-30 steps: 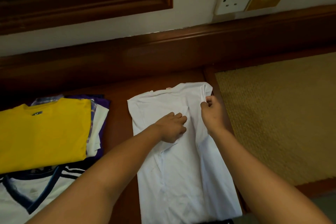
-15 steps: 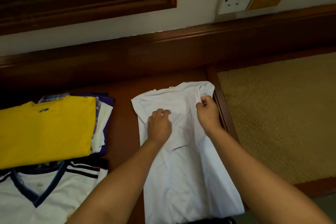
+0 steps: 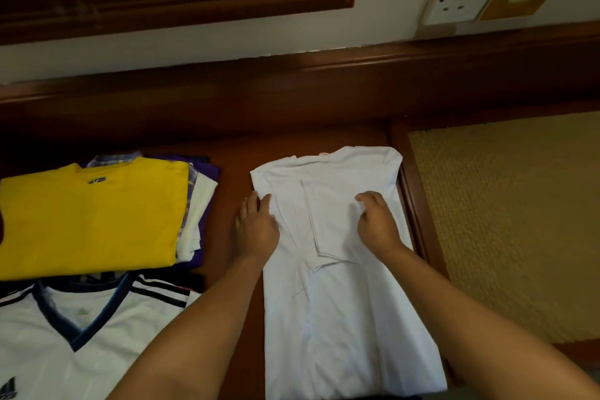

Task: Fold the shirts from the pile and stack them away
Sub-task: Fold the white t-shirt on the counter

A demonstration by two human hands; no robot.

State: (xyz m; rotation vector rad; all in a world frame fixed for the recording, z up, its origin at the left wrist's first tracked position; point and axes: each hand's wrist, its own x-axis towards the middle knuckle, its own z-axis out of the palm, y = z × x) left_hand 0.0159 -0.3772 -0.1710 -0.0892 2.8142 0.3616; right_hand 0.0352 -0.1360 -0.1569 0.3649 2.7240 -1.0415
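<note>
A plain white cotton shirt [image 3: 337, 269] is lying lengthwise on the reddish-brown wooden desk [image 3: 233, 159], its sleeves already folded in over the body so that it is forming a long narrow panel running from the far collar end toward the person. Both hands are resting on its upper half, well apart from each other. The left hand [image 3: 256, 227] is lying flat with straight fingers along the shirt's left edge, partly on the cloth and partly over the bare wood beside it. The right hand [image 3: 378, 224] is sitting on the right side of the folded-in sleeve panel with its fingers bent down into the fabric, which is wrinkling slightly under the fingertips; whether it is pinching a fold or only pressing is not clear. The collar end is lying just beyond both hands, and the long lower part is stretching back between the two forearms. To the left, well apart from the white shirt, a folded yellow T-shirt [image 3: 94, 217] is sitting on top of a stack of folded garments [image 3: 198, 204] showing purple, plaid and white edges. Nearer the person, a white jersey with a dark blue V-neck and black shoulder stripes [image 3: 74, 334] is lying spread out. A woven tan mat [image 3: 506, 224] is lying to the right of the desk's raised edge.
</note>
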